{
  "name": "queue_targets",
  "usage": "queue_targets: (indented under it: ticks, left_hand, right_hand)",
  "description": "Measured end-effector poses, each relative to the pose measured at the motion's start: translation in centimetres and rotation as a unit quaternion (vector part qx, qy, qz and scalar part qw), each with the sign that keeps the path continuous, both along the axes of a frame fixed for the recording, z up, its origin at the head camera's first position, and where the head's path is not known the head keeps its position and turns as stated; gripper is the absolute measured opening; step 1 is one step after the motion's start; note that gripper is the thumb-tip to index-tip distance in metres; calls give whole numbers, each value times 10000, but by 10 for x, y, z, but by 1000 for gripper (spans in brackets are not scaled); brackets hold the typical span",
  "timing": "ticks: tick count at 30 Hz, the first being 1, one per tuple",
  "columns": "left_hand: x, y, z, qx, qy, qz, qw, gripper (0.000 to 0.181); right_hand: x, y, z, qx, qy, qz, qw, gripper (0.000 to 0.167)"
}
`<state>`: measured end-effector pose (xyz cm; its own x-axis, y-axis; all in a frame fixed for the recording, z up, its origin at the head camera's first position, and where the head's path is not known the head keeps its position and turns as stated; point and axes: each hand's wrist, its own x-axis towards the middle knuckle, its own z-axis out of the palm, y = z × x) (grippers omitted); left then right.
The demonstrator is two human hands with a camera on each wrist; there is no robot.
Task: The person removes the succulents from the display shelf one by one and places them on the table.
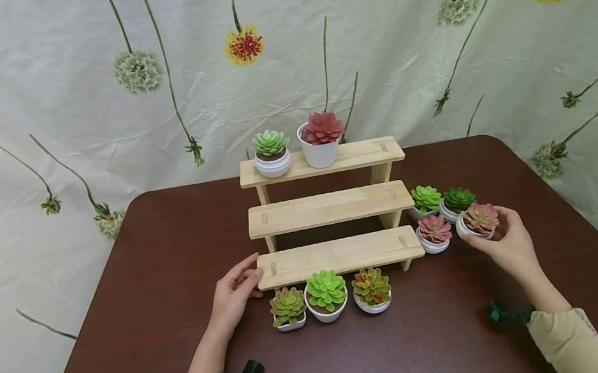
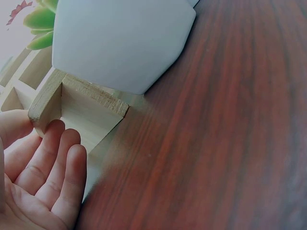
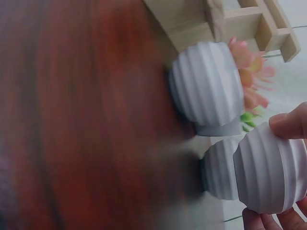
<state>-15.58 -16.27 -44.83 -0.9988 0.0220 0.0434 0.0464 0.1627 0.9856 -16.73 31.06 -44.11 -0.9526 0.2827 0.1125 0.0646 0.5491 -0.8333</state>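
My right hand (image 1: 516, 244) grips a white ribbed pot (image 3: 268, 167) with a pinkish succulent (image 1: 480, 218), thumb on one side and fingers on the other. Beside it stand a white pot with a pink succulent (image 1: 434, 229), a dark green succulent (image 1: 460, 199) and a bright green succulent (image 1: 426, 198). At the left end of the lowest step of a three-tier wooden stand (image 1: 338, 256), my left hand (image 1: 236, 289) holds the board's edge between thumb and fingers. In the left wrist view, the thumb meets the board end (image 2: 45, 100); the other fingers are bent beside it.
On the top tier sit a pale green succulent (image 1: 271, 152) and a red one (image 1: 321, 138) in white pots. Along the stand's front are potted succulents: olive-green (image 1: 288, 307), bright green (image 1: 326, 295) and orange-green (image 1: 371, 288). A flower-printed cloth (image 1: 373, 59) hangs behind the brown table (image 1: 168, 244).
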Motion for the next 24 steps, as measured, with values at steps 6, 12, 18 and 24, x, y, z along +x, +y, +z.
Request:
queue_targets:
  ticks: [6, 12, 18, 24]
  left_hand:
    - [0, 0, 0, -19, 10, 4, 10000, 40]
    - [0, 0, 0, -22, -13, 19, 10000, 40]
    - [0, 0, 0, -29, -27, 23, 10000, 40]
    - [0, 0, 0, -23, -36, 19, 10000, 41]
  right_hand:
    - [1, -1, -8, 7, -185, -73, 9998, 78]
    - [0, -1, -16, -2, -216, -9, 9998, 77]
    - [-1, -1, -20, -105, -321, -3, 9994, 78]
    - [-2, -1, -20, -149, -372, 21, 9992, 79]
